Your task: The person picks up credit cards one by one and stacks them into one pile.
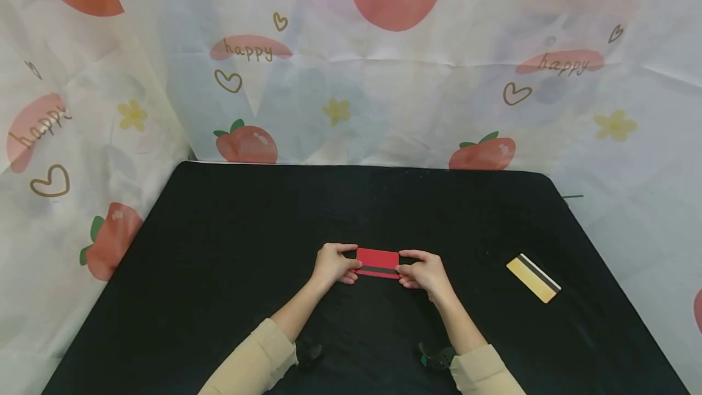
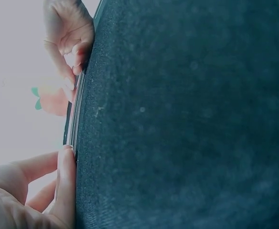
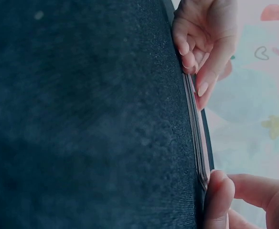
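Note:
A red card [image 1: 377, 257] with a dark stripe lies near the middle of the black table, long side across. Edge-on in both wrist views, it tops a thin stack of several cards [image 3: 195, 129] low on the cloth. My left hand [image 1: 332, 264] pinches the stack's left end between thumb and fingers. Its right end is pinched the same way by my right hand [image 1: 425, 272]. To the right of that hand, well apart, a yellow card [image 1: 533, 279] with a dark stripe lies slanted on the cloth.
Black cloth [image 1: 247, 218] covers the table, whose far edge meets a hanging curtain [image 1: 384, 90] printed with fruit and hearts. Another stretch of curtain runs along the left side. Dark straps [image 1: 437, 358] are at the wrists, beside beige sleeves [image 1: 255, 355].

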`<move>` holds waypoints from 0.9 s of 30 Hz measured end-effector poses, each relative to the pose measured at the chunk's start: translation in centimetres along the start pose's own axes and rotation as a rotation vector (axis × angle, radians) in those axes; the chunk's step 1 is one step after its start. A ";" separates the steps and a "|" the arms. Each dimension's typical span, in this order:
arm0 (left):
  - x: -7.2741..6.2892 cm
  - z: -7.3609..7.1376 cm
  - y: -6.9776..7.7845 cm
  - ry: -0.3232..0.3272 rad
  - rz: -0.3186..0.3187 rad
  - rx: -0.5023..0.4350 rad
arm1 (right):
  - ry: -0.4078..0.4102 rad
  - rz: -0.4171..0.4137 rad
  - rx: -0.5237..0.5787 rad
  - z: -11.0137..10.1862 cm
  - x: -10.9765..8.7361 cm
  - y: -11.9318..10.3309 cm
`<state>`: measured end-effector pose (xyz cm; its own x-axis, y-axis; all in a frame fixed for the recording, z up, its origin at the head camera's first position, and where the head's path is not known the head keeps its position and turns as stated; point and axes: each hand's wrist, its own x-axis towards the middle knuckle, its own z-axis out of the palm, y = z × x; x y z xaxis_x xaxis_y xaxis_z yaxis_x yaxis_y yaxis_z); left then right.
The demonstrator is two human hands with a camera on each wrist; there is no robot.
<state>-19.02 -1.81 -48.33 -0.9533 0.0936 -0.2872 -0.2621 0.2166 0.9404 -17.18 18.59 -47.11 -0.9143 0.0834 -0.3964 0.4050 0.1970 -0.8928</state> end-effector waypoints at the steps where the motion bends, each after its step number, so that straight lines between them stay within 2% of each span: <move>1: 0.0 0.0 0.0 0.001 0.001 -0.002 | -0.001 0.003 0.006 -0.1 0.0 0.0; 8: 0.0 -0.2 0.2 0.002 -0.012 -0.058 | -0.021 -0.002 0.031 -1.2 -0.2 -0.1; 15: -0.4 0.2 1.2 -0.030 -0.037 -0.128 | -0.036 -0.004 0.056 -2.4 -0.7 -0.2; 21: -0.6 1.3 2.2 -0.082 -0.044 -0.138 | -0.032 -0.011 0.084 -3.8 -1.2 -0.2; 27: -0.4 3.0 3.0 -0.129 -0.035 -0.158 | -0.015 -0.010 0.096 -6.0 -1.7 -0.1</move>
<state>-18.93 1.70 -45.93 -0.9185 0.2149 -0.3318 -0.3250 0.0674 0.9433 -15.71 24.25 -45.10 -0.9185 0.0674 -0.3897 0.3949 0.1034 -0.9129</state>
